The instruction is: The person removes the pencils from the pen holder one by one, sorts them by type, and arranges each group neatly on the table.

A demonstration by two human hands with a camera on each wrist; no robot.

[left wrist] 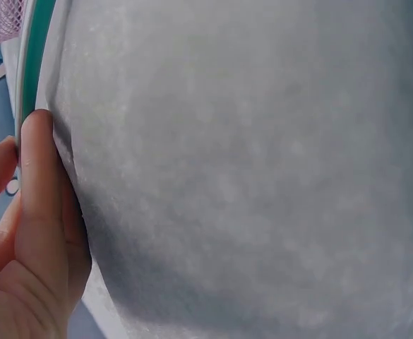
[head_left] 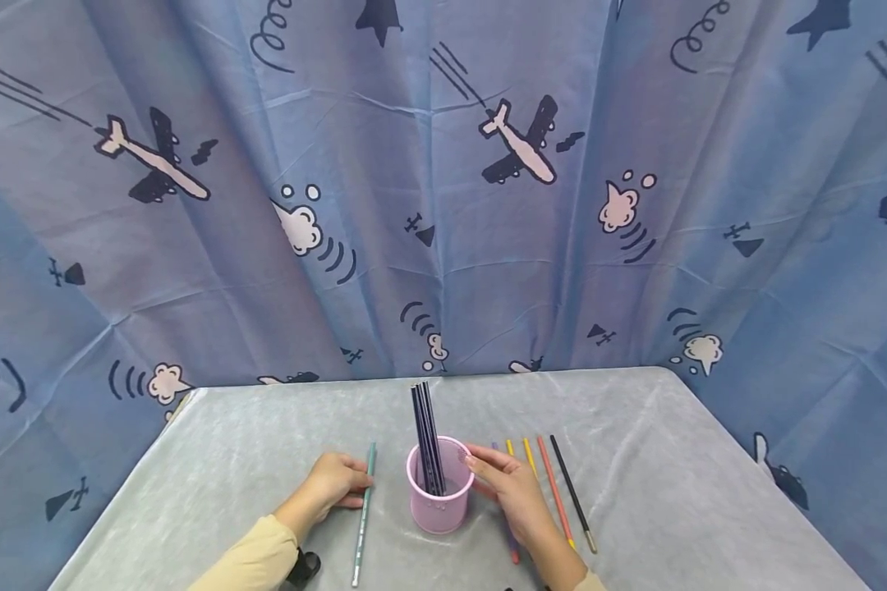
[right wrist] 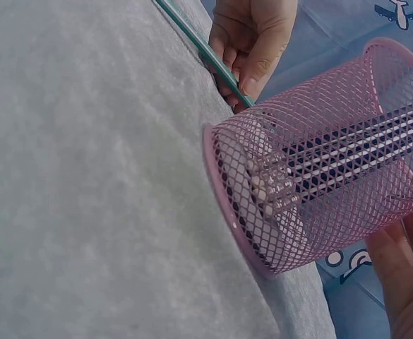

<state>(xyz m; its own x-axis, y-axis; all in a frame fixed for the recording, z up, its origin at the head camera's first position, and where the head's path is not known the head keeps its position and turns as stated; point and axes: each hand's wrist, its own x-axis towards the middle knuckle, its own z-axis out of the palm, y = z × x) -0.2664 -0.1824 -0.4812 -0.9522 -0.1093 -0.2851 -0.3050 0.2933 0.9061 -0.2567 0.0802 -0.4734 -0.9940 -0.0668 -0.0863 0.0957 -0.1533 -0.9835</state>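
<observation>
My left hand (head_left: 337,481) pinches a teal pencil (head_left: 365,525) between thumb and fingers, close over the grey cloth. In the right wrist view, the left thumb lies along this pencil (right wrist: 205,49). A pink mesh pen holder (head_left: 439,514) stands upright right of it, with several dark striped pencils (head_left: 428,439) leaning inside. My right hand (head_left: 513,492) holds the pen holder by its right side, thumb at the rim. The right wrist view shows the right hand's fingers (right wrist: 397,275) against the mesh, partly out of frame.
Right of the pen holder lie a purple pencil (head_left: 512,542), yellow pencils (head_left: 529,453), a red pencil (head_left: 554,488) and a black pencil (head_left: 572,492), some partly behind the right hand. A blue patterned curtain (head_left: 443,246) hangs behind the cloth-covered table (head_left: 251,443).
</observation>
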